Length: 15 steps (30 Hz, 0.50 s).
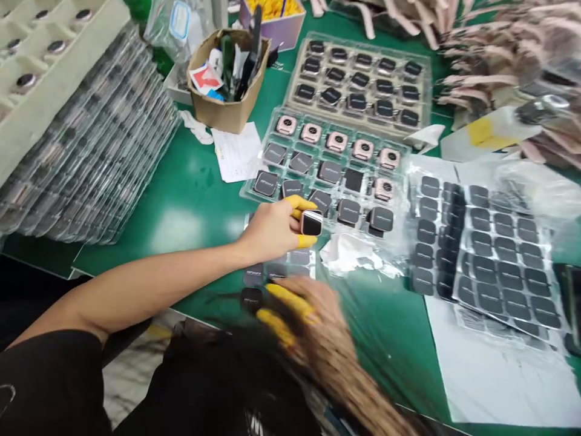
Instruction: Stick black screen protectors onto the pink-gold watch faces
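Observation:
My left hand point(275, 227), with yellow finger cots on its fingertips, grips a smartwatch case point(311, 223) by its edges. The watch's glossy black screen faces up. Lower down, my right hand point(313, 309) also wears yellow finger cots and is smeared by motion. Its fingertips are close to a black rounded-square sticker point(252, 299) at the corner of a sticker sheet point(297, 257); whether they touch it I cannot tell. Beyond the left hand lies a clear plastic tray point(254, 189) with pink watch cases point(336, 142) and black square pieces.
A beige tray point(290, 91) of dark watch pieces lies behind. Stacked trays point(91, 139) rise on the left. A cardboard box point(222, 112) holds tools. Sticker sheets point(499, 260), a clear bottle point(490, 133) and pinkish strips point(481, 66) occupy the right. Crumpled white film point(356, 253) lies beside the watch.

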Each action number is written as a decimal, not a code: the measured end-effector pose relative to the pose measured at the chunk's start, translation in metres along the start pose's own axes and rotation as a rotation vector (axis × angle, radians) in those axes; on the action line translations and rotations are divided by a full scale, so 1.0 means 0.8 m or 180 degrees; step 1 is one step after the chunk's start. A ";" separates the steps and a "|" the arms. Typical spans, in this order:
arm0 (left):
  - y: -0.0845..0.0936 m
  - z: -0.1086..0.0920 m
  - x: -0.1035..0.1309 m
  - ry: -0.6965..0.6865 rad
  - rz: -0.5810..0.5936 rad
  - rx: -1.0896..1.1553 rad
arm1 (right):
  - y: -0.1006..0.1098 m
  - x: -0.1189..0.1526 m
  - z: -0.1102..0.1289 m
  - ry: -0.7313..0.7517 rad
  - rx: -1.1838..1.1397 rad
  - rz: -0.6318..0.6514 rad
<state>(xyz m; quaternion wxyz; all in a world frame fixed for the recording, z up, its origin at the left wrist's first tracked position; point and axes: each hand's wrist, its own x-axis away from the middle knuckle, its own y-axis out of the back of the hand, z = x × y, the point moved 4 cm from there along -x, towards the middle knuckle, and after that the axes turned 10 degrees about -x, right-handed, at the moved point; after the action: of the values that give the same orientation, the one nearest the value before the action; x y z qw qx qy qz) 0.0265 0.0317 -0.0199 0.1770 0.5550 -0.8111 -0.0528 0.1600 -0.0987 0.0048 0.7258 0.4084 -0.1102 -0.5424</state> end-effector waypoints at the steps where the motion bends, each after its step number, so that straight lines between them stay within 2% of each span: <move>1: -0.001 0.000 0.001 0.0002 0.0021 0.0033 | -0.013 0.006 0.008 0.0023 -0.0221 0.0184; 2: -0.001 0.000 0.002 0.0001 0.0050 0.0071 | -0.023 0.008 0.013 -0.0016 -0.0337 0.0214; 5: -0.003 -0.001 0.006 0.0013 0.0127 0.0151 | -0.035 -0.001 0.012 -0.0267 -0.0421 -0.0129; 10: -0.001 0.001 0.005 0.0012 0.0180 0.0320 | -0.024 -0.025 0.000 -0.0446 -0.0391 -0.0340; 15: -0.001 0.005 0.001 0.0042 0.0263 0.0598 | -0.018 -0.027 0.000 -0.0514 -0.0557 -0.0537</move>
<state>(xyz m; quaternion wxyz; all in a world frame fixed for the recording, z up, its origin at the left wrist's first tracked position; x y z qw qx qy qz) 0.0257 0.0300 -0.0234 0.1316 0.5356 -0.8334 0.0346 0.1419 -0.0806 0.0009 0.6993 0.3064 -0.0857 -0.6401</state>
